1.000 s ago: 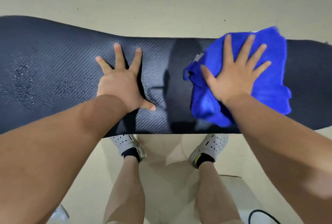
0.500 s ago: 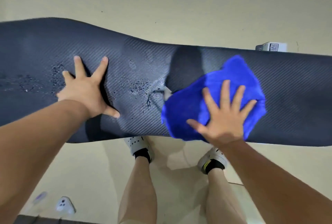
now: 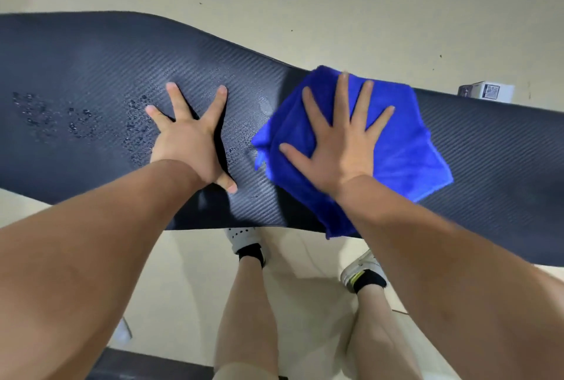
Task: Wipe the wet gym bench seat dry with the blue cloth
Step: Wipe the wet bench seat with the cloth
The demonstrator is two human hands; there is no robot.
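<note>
Head view: right hand (image 3: pixel 338 147), fingers spread flat, presses the blue cloth (image 3: pixel 396 147) onto the bench seat (image 3: pixel 488 160) right of centre; cloth overhangs the near edge. Left hand (image 3: pixel 189 141), fingers splayed, rests flat among water droplets (image 3: pixel 76 123).

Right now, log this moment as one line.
left hand flat on bench seat | right hand pressing blue cloth | droplets left of cloth
</note>
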